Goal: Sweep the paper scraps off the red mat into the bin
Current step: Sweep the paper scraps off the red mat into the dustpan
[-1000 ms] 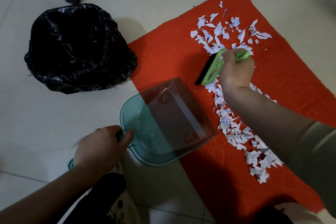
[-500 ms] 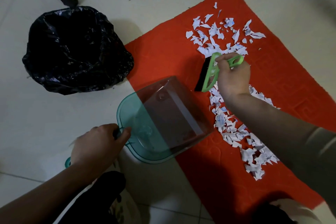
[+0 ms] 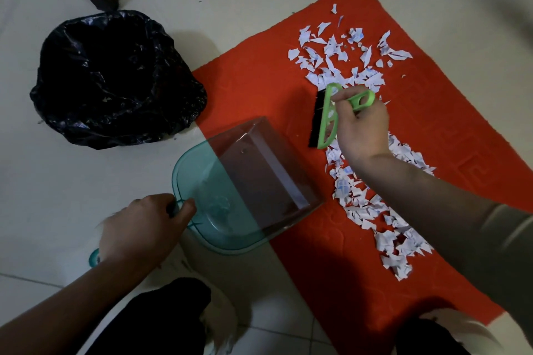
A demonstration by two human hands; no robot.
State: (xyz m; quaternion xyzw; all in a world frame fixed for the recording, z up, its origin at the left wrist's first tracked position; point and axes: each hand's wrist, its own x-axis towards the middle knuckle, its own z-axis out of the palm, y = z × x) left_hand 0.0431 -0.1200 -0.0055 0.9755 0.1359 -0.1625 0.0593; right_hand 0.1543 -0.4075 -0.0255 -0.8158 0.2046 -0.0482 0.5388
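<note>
Head view: right grip (image 3: 364, 127) around green brush (image 3: 327, 121), long axis near-to-far, bristles leftward; dustpan (image 3: 219, 204) in left grip (image 3: 138, 228).

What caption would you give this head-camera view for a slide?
Right hand holds a green brush beside paper scraps on a red mat; left hand grips a teal dustpan near a black-lined bin.

The red mat (image 3: 259, 89) lies flat on the floor (image 3: 72, 196), at a slant. White torn scraps (image 3: 346, 181) lie on it in a long band, from the far end to the near right part. The bin (image 3: 115, 78), lined with a black bag, stands open just beside the mat's left corner. A green brush (image 3: 323, 121) is among the scraps. A clear teal dustpan (image 3: 219, 210) has its lip on the mat.
</note>
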